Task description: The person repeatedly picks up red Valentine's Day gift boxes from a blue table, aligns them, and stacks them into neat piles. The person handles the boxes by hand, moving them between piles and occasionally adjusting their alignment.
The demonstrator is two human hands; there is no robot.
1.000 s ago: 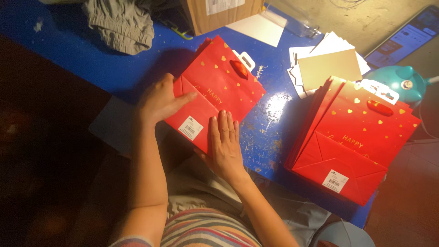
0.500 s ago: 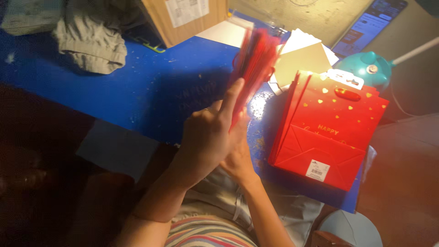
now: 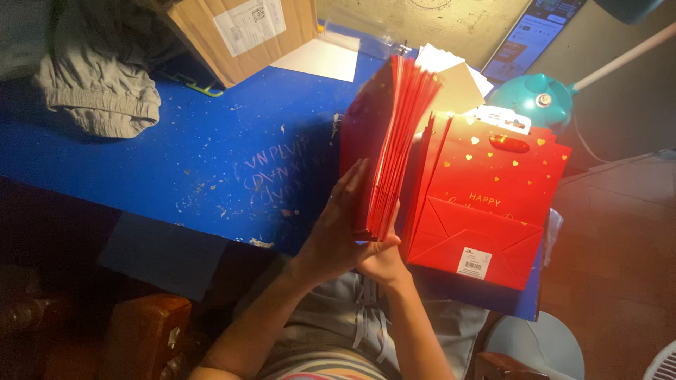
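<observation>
I hold a stack of flat red gift bags [image 3: 384,137] upright on edge above the blue table [image 3: 211,162]. My left hand [image 3: 336,229] presses flat against the stack's left face. Beneath its lower end, my right hand [image 3: 380,259] supports the stack, mostly hidden behind the left hand. Just to the right lies another pile of red gift bags [image 3: 493,204] with gold hearts, a red handle and a white price sticker, tilted on the table's right end.
A cardboard box [image 3: 243,32] stands at the table's back, with grey cloth [image 3: 91,77] at the left. White and cream papers [image 3: 458,77] lie behind the bags. A teal lamp base [image 3: 535,98] and a phone screen [image 3: 539,28] sit at the back right.
The red bags lay flat under both hands a second ago. Both hands have lifted them, turned them on edge and carried them right, next to the other pile.
</observation>
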